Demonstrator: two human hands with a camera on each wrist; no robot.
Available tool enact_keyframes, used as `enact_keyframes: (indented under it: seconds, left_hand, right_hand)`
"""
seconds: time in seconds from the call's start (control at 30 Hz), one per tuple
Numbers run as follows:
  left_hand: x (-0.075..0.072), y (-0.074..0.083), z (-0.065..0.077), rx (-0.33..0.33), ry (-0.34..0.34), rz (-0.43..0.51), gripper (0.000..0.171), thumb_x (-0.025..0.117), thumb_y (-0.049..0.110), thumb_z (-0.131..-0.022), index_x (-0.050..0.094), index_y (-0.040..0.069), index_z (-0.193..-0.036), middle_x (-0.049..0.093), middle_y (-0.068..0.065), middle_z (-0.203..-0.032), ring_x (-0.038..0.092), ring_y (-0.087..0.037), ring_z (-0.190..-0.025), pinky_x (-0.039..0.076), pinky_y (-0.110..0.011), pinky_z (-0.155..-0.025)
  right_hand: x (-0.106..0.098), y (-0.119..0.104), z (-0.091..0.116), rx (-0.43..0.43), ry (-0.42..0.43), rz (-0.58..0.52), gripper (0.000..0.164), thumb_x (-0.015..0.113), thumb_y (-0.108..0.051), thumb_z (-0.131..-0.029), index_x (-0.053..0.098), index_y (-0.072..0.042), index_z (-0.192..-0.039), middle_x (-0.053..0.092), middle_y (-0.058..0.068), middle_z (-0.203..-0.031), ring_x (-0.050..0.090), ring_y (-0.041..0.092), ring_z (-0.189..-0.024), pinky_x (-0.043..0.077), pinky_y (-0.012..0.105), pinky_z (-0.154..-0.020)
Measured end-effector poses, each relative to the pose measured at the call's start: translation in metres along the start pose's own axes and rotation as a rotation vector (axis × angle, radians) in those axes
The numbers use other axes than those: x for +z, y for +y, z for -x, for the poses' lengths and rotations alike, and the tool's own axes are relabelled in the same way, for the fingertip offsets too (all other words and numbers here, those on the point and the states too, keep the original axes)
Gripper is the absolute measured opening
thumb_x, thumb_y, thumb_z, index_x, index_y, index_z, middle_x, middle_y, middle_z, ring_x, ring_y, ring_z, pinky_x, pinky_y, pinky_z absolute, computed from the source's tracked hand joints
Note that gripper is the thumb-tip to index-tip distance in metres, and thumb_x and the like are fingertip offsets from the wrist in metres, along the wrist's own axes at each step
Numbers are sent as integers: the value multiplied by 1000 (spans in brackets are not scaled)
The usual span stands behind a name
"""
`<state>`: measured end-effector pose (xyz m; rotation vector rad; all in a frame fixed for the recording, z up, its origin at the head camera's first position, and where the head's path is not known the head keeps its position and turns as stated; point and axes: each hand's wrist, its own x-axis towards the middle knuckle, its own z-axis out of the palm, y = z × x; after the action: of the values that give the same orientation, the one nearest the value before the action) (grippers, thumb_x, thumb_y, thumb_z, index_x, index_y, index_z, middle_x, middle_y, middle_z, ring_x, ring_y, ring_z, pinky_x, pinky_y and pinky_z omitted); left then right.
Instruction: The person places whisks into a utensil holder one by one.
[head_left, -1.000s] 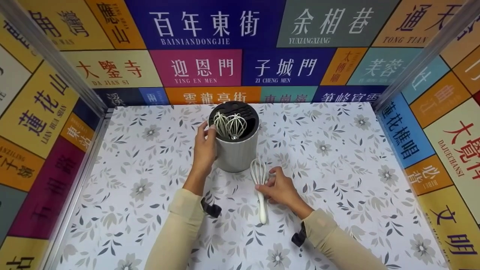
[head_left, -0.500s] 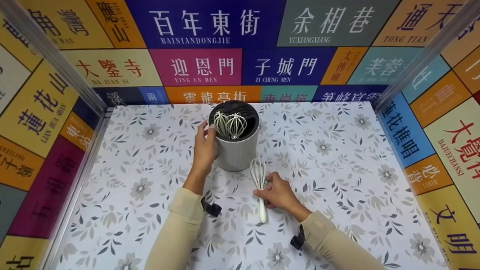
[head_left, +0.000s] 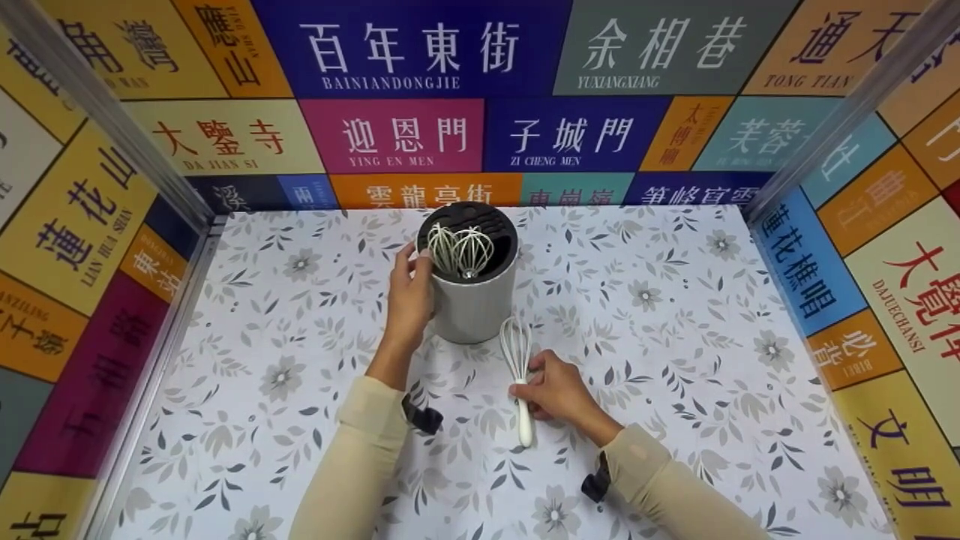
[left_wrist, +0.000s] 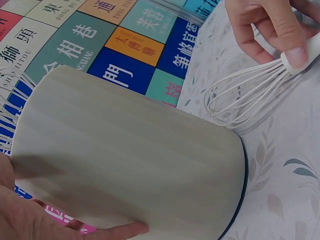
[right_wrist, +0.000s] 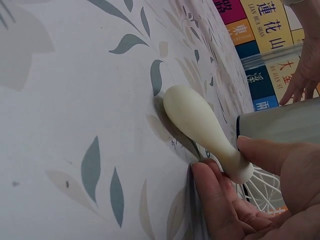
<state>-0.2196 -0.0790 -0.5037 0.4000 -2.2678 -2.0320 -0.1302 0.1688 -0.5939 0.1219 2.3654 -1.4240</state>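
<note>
In the head view, a grey round utensil holder [head_left: 474, 311] with a black slotted top stands upright near the back. Two cream wire whisks [head_left: 472, 253] stick up from its left opening. My left hand [head_left: 409, 296] rests against its left side near the rim; one straight finger [left_wrist: 117, 231] lies along the wall in the left wrist view. My right hand [head_left: 559, 390] pinches a third whisk [head_left: 524, 424] where handle and wires meet, thumb on one side and fingers on the other. Its wires [left_wrist: 245, 95] point at the holder's base, and the handle [right_wrist: 195, 115] lies close over the tabletop.
White floral-patterned tabletop [head_left: 300, 442] spreads around the holder and both forearms. Colourful lettered panels form a back wall [head_left: 420, 60] and side walls, with metal posts [head_left: 847, 105] at the corners. Dark wrist cameras [head_left: 425, 418] sit on both wrists.
My right hand has slid down from the third whisk's wires to the top of its handle. That whisk has barely moved. The left hand and the utensil holder stay as they were.
</note>
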Motion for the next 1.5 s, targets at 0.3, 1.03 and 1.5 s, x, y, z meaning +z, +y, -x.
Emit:
enact_keyframes:
  seconds: [0.3, 1.03, 1.5]
  left_hand:
    - [1, 0, 0, 10, 7, 7, 56, 46, 44, -106, 42, 16, -154, 53, -17, -142, 51, -28, -130, 42, -46, -111]
    - [1, 1, 1, 0, -5, 41, 55, 46, 44, -106, 42, 18, -154, 50, -17, -139, 51, -30, -127, 49, -50, -101]
    - [2, 0, 0, 7, 14, 18, 54, 47, 44, -106, 44, 18, -153, 53, -18, -136, 54, -30, -121, 52, -47, -96]
  right_hand:
    - [0, 1, 2, 4, -3, -5, 44, 83, -15, -83, 54, -4, -114, 70, 7, -80, 67, 18, -53, 57, 36, -47]
    - [-7, 0, 2, 6, -25, -76, 38, 78, -12, -85, 54, -7, -114, 69, 10, -91, 71, 20, -60, 59, 38, -50]
    - [-15, -18, 3, -27, 20, -136, 38, 78, -13, -86, 53, -10, -115, 66, 10, -94, 71, 24, -64, 61, 46, -56]
